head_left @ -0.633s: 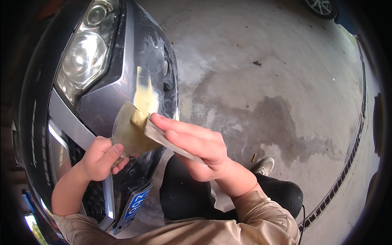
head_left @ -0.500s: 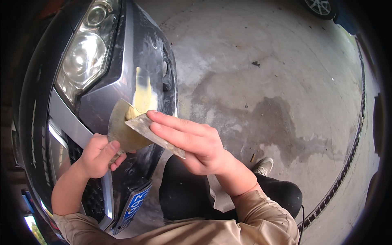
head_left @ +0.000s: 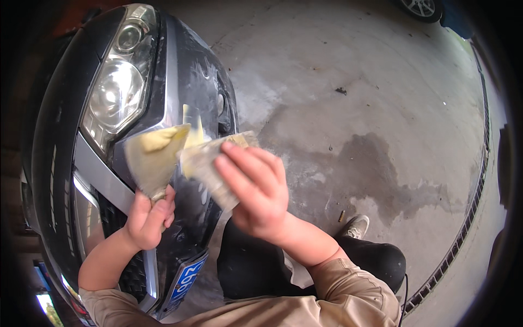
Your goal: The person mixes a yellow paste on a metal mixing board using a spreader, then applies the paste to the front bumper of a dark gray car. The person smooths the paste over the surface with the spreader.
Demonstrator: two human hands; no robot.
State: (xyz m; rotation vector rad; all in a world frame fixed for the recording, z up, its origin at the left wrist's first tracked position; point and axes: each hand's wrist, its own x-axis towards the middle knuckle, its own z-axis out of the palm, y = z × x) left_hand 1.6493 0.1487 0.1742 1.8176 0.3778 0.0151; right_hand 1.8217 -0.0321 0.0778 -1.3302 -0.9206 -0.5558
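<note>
My left hand (head_left: 150, 220) is closed round the handle of a putty knife (head_left: 150, 166) with a wide, flared blade. A lump of yellow body filler (head_left: 159, 140) lies on that blade near its far edge. In my right hand (head_left: 259, 191) is a flat, rectangular filler spreader (head_left: 204, 166), stained and slightly blurred, pinched with the fingers laid along its face. Its left edge is close to the putty knife; whether they touch I cannot tell. Behind both tools, a pale yellow filler strip (head_left: 192, 121) shows on the dark car bumper (head_left: 188, 71), partly hidden by them.
The car's headlight (head_left: 115, 95) and grille (head_left: 133, 272) are at the left, with a blue licence plate (head_left: 187, 280) lower down. My bent legs (head_left: 248, 261) are below my right arm. Grey concrete floor (head_left: 348, 103) with a damp patch extends right, to a drain channel (head_left: 447, 267).
The two tools have moved apart. The putty knife has tilted, its filler now facing up to view, and the spreader has turned its flat face into view. The car appears slightly lower and further right.
</note>
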